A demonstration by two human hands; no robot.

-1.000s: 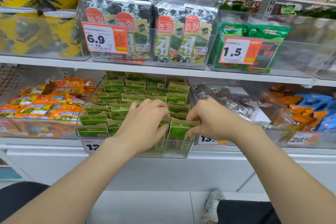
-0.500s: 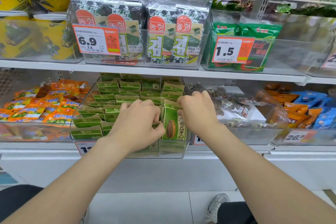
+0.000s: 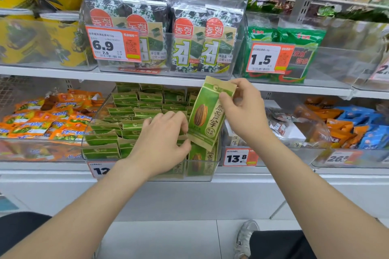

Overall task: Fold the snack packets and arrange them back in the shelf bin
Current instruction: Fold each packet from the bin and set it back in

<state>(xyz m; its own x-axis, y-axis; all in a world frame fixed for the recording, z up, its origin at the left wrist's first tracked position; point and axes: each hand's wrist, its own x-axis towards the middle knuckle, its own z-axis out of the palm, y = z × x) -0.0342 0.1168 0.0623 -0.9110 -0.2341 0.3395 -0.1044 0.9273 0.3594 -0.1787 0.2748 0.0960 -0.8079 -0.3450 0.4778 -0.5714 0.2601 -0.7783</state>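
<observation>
- Your right hand (image 3: 244, 111) is pinching the sunflower seed packet (image 3: 207, 113) by its top flap at centre frame, probably readying the fold;
- your left hand (image 3: 162, 139) is gripping its lower corner, steadying it above the clear bin (image 3: 185, 177).

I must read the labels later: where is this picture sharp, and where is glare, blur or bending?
Head view: even shop light, no hard shadows; the lifted green packet and the 6.9 price tag read sharply; glare on the clear wrap over the seaweed packs; the far-right price tag is blurred; the wide-angle lens bends the shelf edge.
</observation>
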